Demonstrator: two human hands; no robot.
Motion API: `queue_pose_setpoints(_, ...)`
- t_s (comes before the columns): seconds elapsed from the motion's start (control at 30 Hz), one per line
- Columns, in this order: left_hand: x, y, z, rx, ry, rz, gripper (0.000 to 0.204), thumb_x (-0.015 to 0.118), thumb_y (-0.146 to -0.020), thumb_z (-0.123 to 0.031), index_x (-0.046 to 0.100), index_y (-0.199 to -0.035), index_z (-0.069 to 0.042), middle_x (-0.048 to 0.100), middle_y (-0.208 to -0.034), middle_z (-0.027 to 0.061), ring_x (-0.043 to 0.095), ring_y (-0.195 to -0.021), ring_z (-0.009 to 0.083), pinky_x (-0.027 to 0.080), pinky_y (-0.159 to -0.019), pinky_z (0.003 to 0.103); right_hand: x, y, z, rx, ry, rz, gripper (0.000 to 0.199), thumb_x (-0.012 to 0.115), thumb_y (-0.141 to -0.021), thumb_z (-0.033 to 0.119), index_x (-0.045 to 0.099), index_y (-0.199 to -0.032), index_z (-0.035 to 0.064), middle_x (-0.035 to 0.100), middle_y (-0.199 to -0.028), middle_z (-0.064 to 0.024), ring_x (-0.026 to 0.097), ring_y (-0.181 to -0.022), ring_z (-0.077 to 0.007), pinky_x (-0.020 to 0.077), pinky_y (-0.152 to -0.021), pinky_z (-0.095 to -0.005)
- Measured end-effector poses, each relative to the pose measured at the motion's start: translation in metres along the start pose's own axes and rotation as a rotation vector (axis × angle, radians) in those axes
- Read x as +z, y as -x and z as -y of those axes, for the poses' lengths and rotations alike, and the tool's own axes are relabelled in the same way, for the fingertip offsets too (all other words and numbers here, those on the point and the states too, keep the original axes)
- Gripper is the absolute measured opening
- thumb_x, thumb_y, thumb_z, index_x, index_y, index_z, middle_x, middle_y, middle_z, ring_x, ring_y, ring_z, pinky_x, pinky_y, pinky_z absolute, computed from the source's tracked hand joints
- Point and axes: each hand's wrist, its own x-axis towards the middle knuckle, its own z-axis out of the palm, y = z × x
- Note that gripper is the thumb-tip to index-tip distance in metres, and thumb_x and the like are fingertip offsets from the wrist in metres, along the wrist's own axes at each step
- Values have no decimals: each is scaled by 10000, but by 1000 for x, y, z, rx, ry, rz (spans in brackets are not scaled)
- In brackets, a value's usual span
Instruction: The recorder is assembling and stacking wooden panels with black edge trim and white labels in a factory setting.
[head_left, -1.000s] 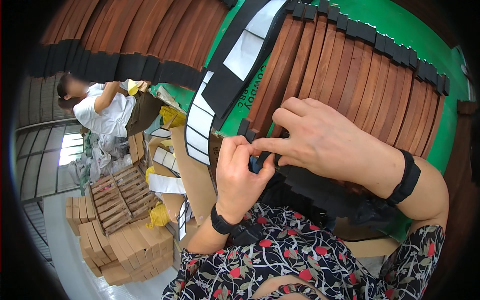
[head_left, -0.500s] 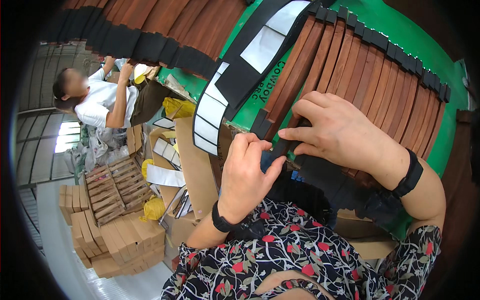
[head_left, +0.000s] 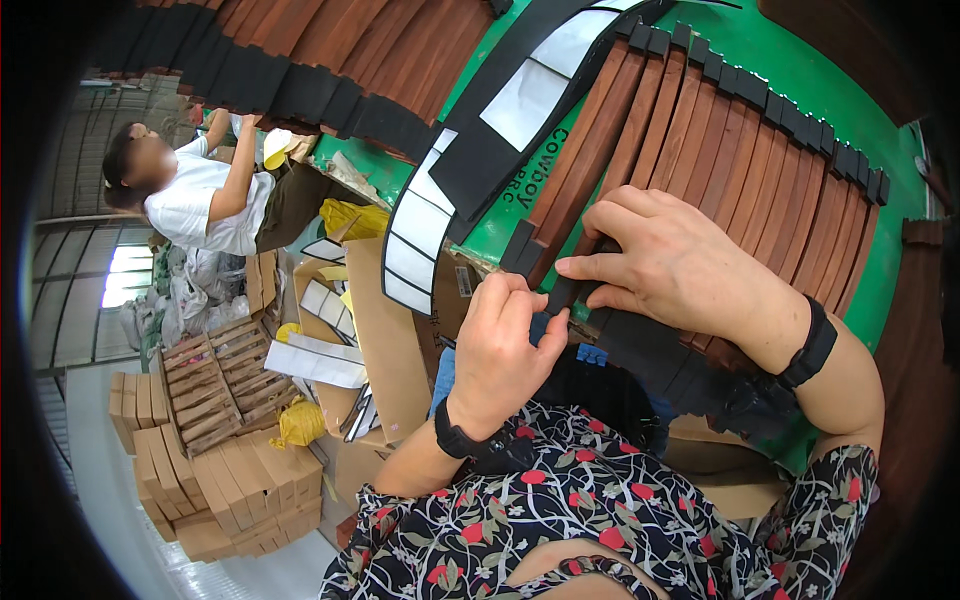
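Watching remotely, I've got the right hand (head_left: 668, 258) pinching a wooden slat (head_left: 622, 160), probably to steady it, while the left hand (head_left: 503, 343) pinches its black end (head_left: 563, 288).

Factory workshop: stacked brown cardboard boxes (head_left: 235, 480) lower left, grey panelled wall (head_left: 75, 285) left, black-tipped reddish-brown wooden strips (head_left: 735, 165) upper right.

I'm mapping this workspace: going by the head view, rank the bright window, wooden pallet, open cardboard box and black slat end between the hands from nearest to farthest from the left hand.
1. Black slat end: just right of the left hand.
2. Open cardboard box: to its left.
3. Wooden pallet: farther left.
4. Bright window: far left, in the background.
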Motion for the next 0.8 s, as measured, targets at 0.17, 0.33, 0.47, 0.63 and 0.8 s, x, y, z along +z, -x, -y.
queue_pose_setpoints(0.17, -2, 1, -1, 35, -61, 19, 260, 779, -690, -26, 609, -883, 15, 544, -901, 131, 581, -786, 294, 490, -664, 359, -1, 0, 0, 2, 4, 4, 344, 759, -736, 276, 746, -1057, 153, 542, -894, -42, 542, -928, -222, 478, -783, -340)
queue_pose_setpoints(0.33, -4, 2, -1, 56, -96, 20, 271, 784, -705, -61, 611, -902, 11, 545, -904, 130, 578, -802, 301, 492, -670, 366, -4, -1, 2, -13, 29, 13, 348, 751, -746, 285, 742, -1067, 152, 540, -904, -50, 542, -929, -231, 481, -790, -346)
queue_pose_setpoints(0.47, -7, 0, -3, 62, -61, 2, 258, 774, -728, -81, 611, -903, 16, 545, -906, 135, 583, -809, 314, 493, -683, 381, -3, 1, 2, -6, 36, 10, 341, 745, -757, 287, 742, -1069, 151, 537, -907, -56, 543, -925, -237, 481, -787, -349)
queue_pose_setpoints(0.63, -4, 4, -3, 50, -44, -2, 237, 763, -739, -74, 601, -886, 16, 550, -912, 143, 591, -813, 321, 496, -690, 386, -5, 0, 7, -21, 49, 32, 331, 737, -772, 283, 741, -1074, 150, 537, -908, -59, 545, -914, -240, 479, -786, -349)
queue_pose_setpoints(0.8, -1, 6, 0, 70, -101, -3, 219, 756, -738, -73, 576, -839, 0, 547, -904, 139, 586, -810, 315, 496, -677, 384, -5, -2, 8, -39, 74, 56, 335, 738, -772, 273, 739, -1082, 148, 546, -921, -61, 544, -917, -241, 477, -795, -353)
